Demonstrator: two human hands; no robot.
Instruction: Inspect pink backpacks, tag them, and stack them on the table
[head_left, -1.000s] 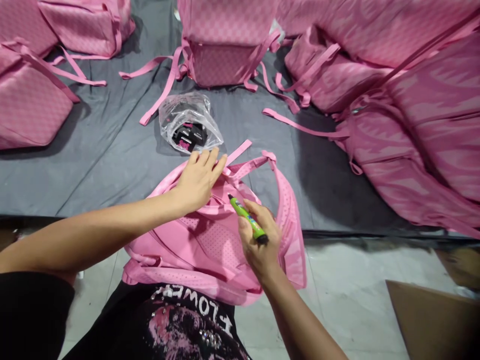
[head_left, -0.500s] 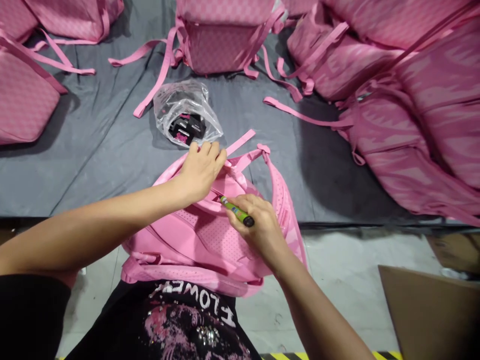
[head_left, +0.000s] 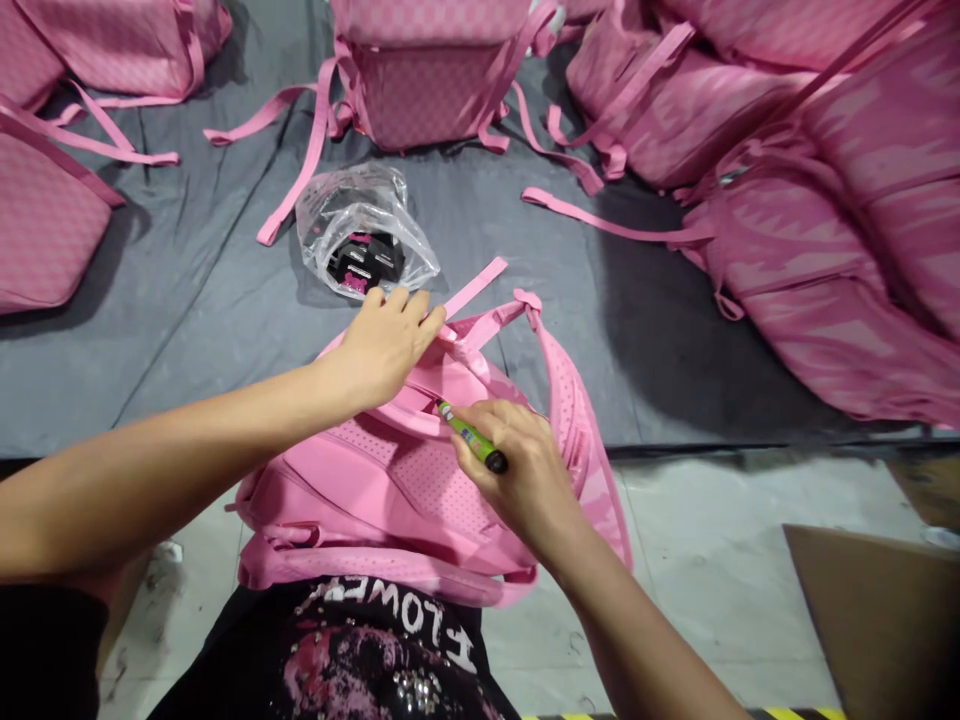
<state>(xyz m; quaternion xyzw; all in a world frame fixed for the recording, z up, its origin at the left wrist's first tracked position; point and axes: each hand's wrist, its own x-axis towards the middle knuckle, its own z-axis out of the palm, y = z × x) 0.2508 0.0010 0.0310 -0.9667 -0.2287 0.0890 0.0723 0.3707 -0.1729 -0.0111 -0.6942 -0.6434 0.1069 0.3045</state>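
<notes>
Gripped a green marker in the right hand, with fingers closed round the barrel and the dark tip aimed between ten and eleven o'clock, into the mouth of a pink backpack. Could not tell whether touching the lining with it. Rested the left hand, palm down with bent fingers, over the backpack's far rim; could not tell whether pinching the rim or merely leaning on it.

Had the backpack across the near edge of a table, with the far part on grey cloth and the near part overhanging toward black clothes at six o'clock. From the backpack, saw cloth stretching at two o'clock to a heap of pink bags, and at ten o'clock to a checked bag. Saw a checked backpack at twelve, with loose straps trailing. Past the edge, saw pale floor at three o'clock and a brown board at four.

Had a clear plastic bag at eleven, close by the left fingertips, with its mouth gaping toward five o'clock and black pieces with pink marks inside. Saw pink lining in the backpack's mouth; could make out nothing deeper.
</notes>
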